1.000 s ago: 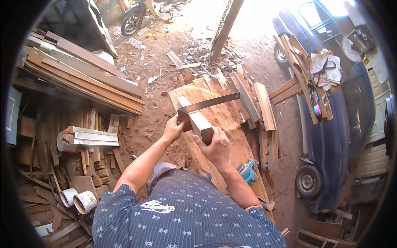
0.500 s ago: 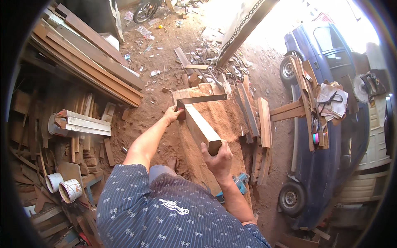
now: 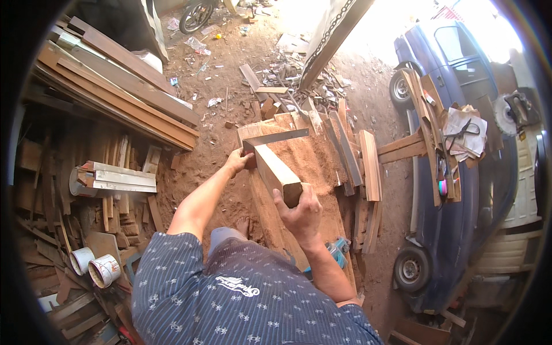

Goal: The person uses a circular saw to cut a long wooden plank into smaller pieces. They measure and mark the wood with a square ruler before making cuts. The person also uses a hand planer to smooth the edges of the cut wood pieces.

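My left hand (image 3: 237,163) is closed round the dark reddish stock of a try square (image 3: 279,138) at the far end of a squared wooden block (image 3: 271,164). The square's metal blade reaches to the right, across the block's far end. My right hand (image 3: 302,215) grips the block's near end, thumb on the left side and fingers on the right. That near end face looks dark. The block is held above a sawdust-covered wooden bench (image 3: 264,215). Partly behind my right forearm, a teal power tool (image 3: 338,253) lies on the bench.
Wooden offcuts (image 3: 371,167) line the bench's right side. A post with a chain (image 3: 328,46) rises beyond it. Long boards (image 3: 126,92) are stacked at left, above scrap wood and white buckets (image 3: 103,270). At right, a plank stand (image 3: 425,138) holds papers and scissors beside a blue vehicle (image 3: 448,230).
The view has shifted slightly. My right hand and the block's near end sit a little higher and further left in the picture. Both hands keep their holds.
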`<state>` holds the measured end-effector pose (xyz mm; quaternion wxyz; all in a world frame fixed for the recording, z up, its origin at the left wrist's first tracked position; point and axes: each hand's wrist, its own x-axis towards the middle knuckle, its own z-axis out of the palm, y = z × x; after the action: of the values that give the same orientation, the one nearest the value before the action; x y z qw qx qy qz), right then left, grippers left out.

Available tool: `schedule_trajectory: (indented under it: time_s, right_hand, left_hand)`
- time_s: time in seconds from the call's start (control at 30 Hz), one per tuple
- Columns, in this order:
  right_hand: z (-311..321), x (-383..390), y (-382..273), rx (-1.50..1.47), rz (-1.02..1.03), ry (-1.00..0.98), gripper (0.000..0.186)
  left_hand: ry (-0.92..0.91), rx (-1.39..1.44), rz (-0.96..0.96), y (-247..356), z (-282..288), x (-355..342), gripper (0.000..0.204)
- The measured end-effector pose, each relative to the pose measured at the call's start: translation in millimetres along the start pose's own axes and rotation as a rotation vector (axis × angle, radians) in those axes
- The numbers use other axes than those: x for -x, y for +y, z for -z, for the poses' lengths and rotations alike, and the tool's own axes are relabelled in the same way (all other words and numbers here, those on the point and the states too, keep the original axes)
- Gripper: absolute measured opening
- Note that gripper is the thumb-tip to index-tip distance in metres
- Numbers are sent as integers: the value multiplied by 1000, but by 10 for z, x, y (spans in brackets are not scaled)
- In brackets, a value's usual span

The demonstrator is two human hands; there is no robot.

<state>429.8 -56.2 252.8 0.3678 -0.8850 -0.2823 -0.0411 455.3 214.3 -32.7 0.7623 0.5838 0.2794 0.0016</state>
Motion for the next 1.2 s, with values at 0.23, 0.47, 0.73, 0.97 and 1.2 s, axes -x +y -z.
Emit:
schedule_trajectory:
  time_s: [0.23, 0.47, 0.73, 0.97, 1.2]
  right_hand:
    - [-21, -35, 41, -6, -34, 28, 58]
    - [-138, -18, -27, 15, 30, 10, 70]
    - [-101, -17, -15, -9, 21, 15, 70]
    - [1, -45, -16, -86, 64, 215, 70]
    - [430, 169, 419, -91, -152, -241, 70]
  left_hand:
    - [-121, 40, -112, 970, -694, 1298, 31]
    - [-183, 136, -214, 1548, -874, 2270, 29]
    - [-152, 134, -232, 1575, -956, 2288, 27]
    - [76, 141, -356, 1470, -1033, 2264, 23]
    - [280, 89, -396, 1136, -752, 2406, 16]
